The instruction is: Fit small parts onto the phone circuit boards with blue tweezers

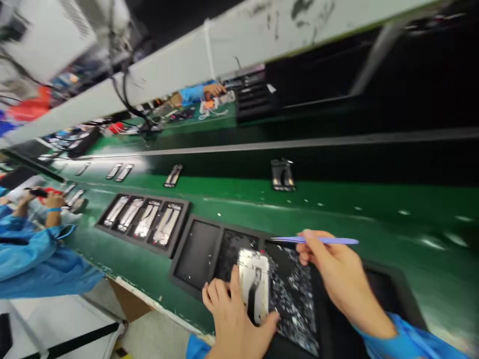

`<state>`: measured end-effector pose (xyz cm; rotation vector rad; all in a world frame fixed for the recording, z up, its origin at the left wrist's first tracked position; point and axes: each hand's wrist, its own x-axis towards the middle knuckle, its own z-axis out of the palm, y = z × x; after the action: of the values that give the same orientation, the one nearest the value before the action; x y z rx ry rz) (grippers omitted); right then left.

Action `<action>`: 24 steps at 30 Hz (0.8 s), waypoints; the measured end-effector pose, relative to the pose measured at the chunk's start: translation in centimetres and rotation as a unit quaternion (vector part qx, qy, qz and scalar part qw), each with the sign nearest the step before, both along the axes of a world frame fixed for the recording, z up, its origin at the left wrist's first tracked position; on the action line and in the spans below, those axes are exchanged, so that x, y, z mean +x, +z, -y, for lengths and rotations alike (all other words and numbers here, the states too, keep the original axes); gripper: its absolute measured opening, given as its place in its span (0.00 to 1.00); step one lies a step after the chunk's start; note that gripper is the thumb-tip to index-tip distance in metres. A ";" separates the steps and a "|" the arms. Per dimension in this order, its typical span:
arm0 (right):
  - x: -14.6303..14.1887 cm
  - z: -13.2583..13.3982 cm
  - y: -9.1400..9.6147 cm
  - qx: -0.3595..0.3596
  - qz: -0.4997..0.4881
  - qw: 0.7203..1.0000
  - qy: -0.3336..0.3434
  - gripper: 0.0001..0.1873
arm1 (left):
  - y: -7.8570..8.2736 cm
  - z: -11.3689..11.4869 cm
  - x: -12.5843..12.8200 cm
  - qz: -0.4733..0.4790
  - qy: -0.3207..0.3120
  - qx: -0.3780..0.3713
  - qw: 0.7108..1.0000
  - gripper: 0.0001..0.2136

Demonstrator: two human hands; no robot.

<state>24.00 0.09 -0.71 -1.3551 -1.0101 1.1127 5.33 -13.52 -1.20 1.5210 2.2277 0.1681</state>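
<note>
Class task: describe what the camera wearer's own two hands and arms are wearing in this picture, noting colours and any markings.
Both hands are bare, with no gloves. The left hand shows a bright blue cuff at the wrist by the lower edge. The right hand leads into a loose, bright blue sleeve with a folded cuff. No rings, watches, wristbands or markings are visible.

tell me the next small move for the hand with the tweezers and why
Probably lower the tweezers tip toward the phone frame. The right hand holds them above the tray, clear of the frame, while the left hand grips it.
</note>
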 end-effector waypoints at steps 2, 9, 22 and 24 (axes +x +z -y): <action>-1.1 2.1 -0.3 -0.045 0.019 0.999 0.022 0.26 | 1.2 -1.1 -1.4 0.003 -0.069 0.026 0.997 0.50; -2.9 4.5 -2.0 -0.070 0.078 0.994 0.001 0.29 | 3.9 -12.3 -5.4 0.062 -0.439 0.072 0.893 0.25; -3.4 3.7 -1.3 -0.116 0.073 0.990 -0.042 0.28 | 1.1 -18.2 -5.4 0.164 -0.558 0.071 0.811 0.14; -3.4 3.7 -1.3 -0.122 0.073 0.989 -0.044 0.27 | 1.0 -18.3 -5.4 0.170 -0.558 0.074 0.809 0.13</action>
<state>20.64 -3.62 -1.99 -1.6827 -0.9290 1.1100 -0.11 4.74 -0.23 2.3802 0.8014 0.2134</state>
